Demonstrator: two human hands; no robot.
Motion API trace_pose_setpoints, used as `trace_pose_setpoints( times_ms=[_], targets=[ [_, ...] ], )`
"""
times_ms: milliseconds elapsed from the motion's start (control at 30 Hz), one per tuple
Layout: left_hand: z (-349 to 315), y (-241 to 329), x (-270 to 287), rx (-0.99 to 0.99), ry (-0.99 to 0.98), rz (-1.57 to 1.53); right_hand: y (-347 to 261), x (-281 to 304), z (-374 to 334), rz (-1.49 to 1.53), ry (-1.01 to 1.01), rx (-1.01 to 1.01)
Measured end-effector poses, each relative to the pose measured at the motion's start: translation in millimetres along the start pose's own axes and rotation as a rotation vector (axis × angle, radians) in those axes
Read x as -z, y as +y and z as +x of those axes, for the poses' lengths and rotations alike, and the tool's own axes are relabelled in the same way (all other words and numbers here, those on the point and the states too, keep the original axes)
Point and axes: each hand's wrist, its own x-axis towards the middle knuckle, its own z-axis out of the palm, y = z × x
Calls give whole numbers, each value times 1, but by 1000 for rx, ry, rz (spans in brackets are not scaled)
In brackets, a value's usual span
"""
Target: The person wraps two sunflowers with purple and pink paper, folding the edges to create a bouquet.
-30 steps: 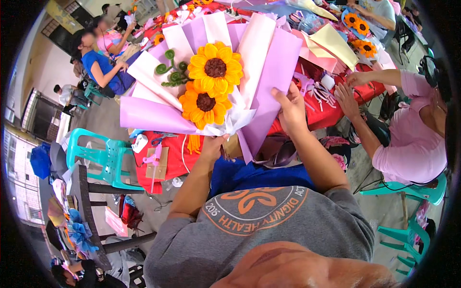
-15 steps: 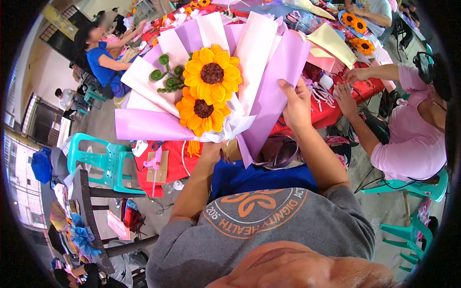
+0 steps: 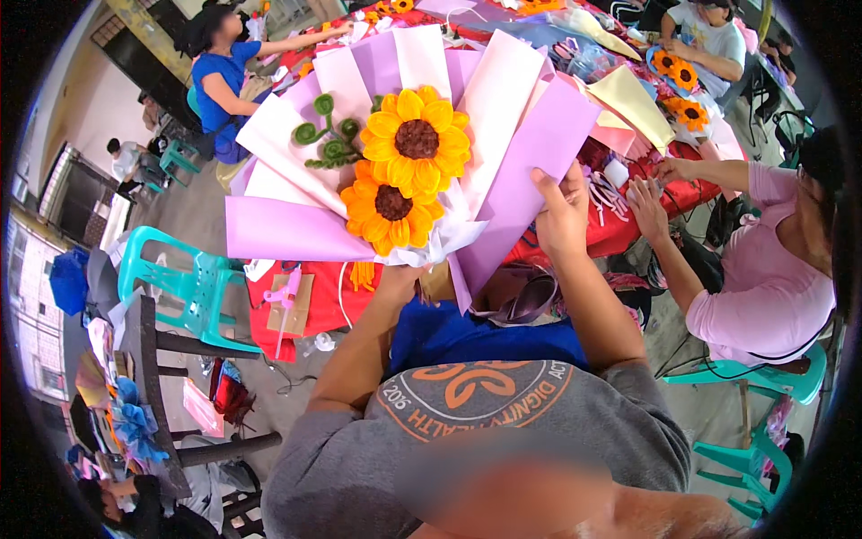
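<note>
In front of me is a bouquet wrapped in lilac and pale pink paper (image 3: 296, 226). Two fuzzy orange-yellow sunflowers (image 3: 417, 140) with brown centres sit in it, beside curled green sprigs (image 3: 325, 135). White crumpled wrap (image 3: 449, 238) gathers around the lower flower. My left hand (image 3: 401, 280) is closed around the bouquet's base; the paper above hides most of its fingers. At the right side, my right hand (image 3: 564, 214) pinches the edge of the lilac wrapping paper, thumb toward me, with the other fingers partly hidden.
A pink glue gun (image 3: 285, 292) lies on cardboard on the red-covered table (image 3: 332, 292). To the right, a person in pink (image 3: 763, 251) works with both hands. A green chair (image 3: 184, 287) stands at left. More sunflowers (image 3: 673, 70) lie at the far right.
The bouquet appears slightly further right in the picture, still in both hands. At the far left, the person in blue has stretched an arm out over the table.
</note>
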Motion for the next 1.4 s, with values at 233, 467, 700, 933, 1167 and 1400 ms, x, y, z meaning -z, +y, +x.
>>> trace_pose_setpoints(
  times_ms=[233, 467, 700, 933, 1167, 1400],
  targets=[
    [0, -3, 0, 1, 34, -85, 9, 3, -5, -26, 37, -23],
    [2, -6, 1, 63, 15, -164, 7, 6, -3, -41, 69, 15],
    [1, -2, -4, 7, 61, -148, 3, 0, -3, 17, 54, 7],
    [2, 3, -9, -19, 69, -106, 2, 1, -2, 1, 67, 6],
    [4, 8, -16, -41, 9, -120, 3, 1, -1, 4, 45, 1],
    [5, 15, -22, -38, 19, -95, 3, -1, -2, -5, 60, 14]
  ],
)
